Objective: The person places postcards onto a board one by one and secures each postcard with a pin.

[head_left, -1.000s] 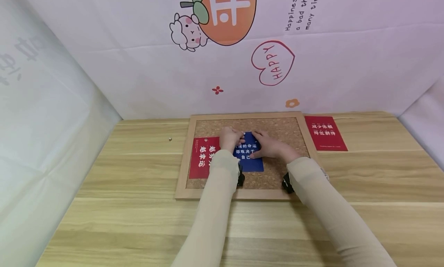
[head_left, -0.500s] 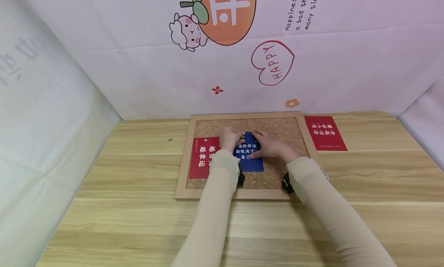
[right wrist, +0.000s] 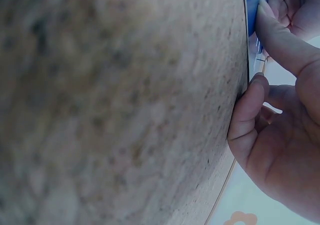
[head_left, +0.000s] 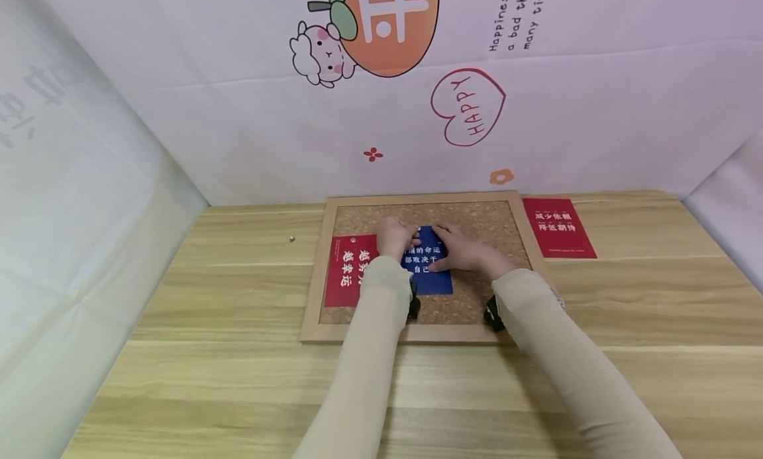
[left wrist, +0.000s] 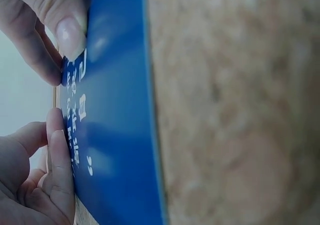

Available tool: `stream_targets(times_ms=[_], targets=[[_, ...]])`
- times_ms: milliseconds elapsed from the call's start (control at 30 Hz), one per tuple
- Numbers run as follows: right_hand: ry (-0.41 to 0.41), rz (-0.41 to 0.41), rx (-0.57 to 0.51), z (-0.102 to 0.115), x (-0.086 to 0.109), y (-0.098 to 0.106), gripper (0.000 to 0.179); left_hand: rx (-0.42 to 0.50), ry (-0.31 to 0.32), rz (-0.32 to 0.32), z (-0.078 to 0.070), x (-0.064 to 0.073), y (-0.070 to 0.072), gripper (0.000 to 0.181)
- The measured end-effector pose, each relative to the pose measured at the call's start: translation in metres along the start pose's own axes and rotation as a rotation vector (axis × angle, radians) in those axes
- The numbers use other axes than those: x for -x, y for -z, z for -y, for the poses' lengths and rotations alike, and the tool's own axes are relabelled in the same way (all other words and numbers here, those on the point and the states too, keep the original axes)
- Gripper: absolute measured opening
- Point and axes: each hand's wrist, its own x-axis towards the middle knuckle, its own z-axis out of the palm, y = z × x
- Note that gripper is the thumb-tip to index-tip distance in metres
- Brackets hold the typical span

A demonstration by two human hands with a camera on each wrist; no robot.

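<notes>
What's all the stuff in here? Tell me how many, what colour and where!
Blue card: one, blue with white writing, on the cork board
Cork board: one, brown, pale wooden frame, on the table
Red cards: two, red, one on the cork board, one right of it
Tiny dots: three, shiny or pale, on the left red card, blue card's top, table's left
Table: one, light wood, underneath
Cloth: white, behind and at the sides, printed with pictures and writing
Left hand: one, bare, at the blue card
Right hand: one, bare, thumb on the blue card
Sleeves: two, cream, on the arms
Wrist gear: two, black, at the wrists
</notes>
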Motion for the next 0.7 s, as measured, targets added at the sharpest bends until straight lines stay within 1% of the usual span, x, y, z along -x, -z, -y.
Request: stream_targets(times_ms=[100, 200, 367, 467, 600, 700], targets=[[-0.002, 0.002, -0.002, 0.001, 0.000, 0.001, 0.090, -0.004, -0.005, 0.002, 0.001, -0.005, -0.001, 0.020], [-0.004, 0.004, 0.000, 0.001, 0.001, 0.001, 0.090, -0.022, -0.008, 0.001, 0.001, -0.005, -0.001, 0.021], [-0.003, 0.003, -0.003, 0.001, 0.002, 0.001, 0.091, -0.027, -0.004, -0.015, -0.002, 0.002, 0.000, 0.023], [0.001, 0.002, -0.006, 0.001, 0.002, 0.001, 0.091, -0.035, -0.014, -0.036, -0.003, 0.006, -0.001, 0.023], [0.001, 0.004, -0.005, 0.001, 0.003, 0.001, 0.091, -0.066, -0.033, -0.062, -0.005, 0.010, -0.001, 0.023], [-0.001, 0.007, -0.005, 0.001, 0.002, 0.001, 0.091, -0.090, -0.034, -0.085, -0.006, 0.013, -0.002, 0.023]])
